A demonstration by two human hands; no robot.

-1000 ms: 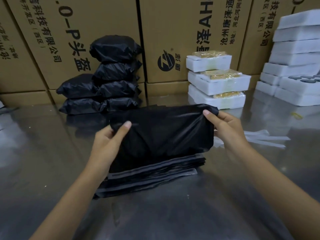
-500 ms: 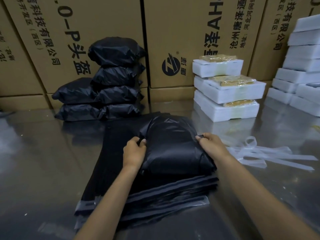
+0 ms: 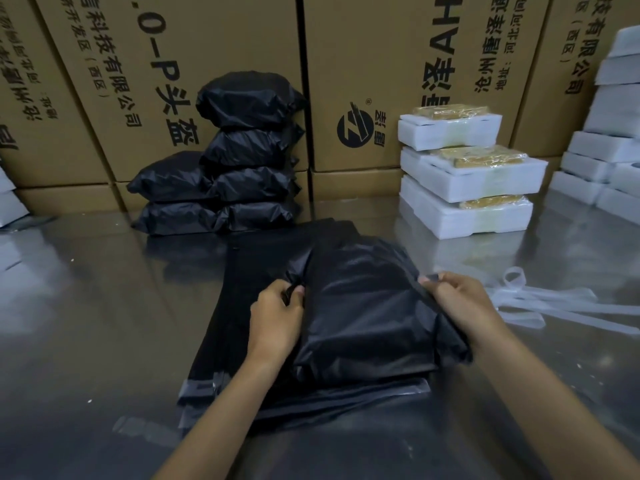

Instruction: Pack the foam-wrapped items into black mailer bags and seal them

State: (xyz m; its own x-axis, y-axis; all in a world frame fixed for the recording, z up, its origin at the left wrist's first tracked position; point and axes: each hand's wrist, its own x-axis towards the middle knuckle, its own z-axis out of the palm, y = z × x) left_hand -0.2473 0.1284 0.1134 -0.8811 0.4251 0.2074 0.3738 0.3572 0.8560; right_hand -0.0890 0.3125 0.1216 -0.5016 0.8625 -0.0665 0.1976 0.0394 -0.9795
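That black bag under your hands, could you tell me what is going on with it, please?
A person is packing at a metal table. Both hands grip a filled black mailer bag that lies on a flat pile of empty mailers: the left hand pinches its left edge, the right hand its right edge. Finished black parcels are stacked against the cartons behind. Three foam-wrapped items are stacked at the back right, and peeled seal strips lie to the right.

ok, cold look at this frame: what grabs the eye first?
The two hands, left hand and right hand, gripping a stuffed black mailer bag at centre, atop a stack of flat mailers. Behind left, a pile of packed black bags against cardboard boxes; behind right, three stacked foam-wrapped items.
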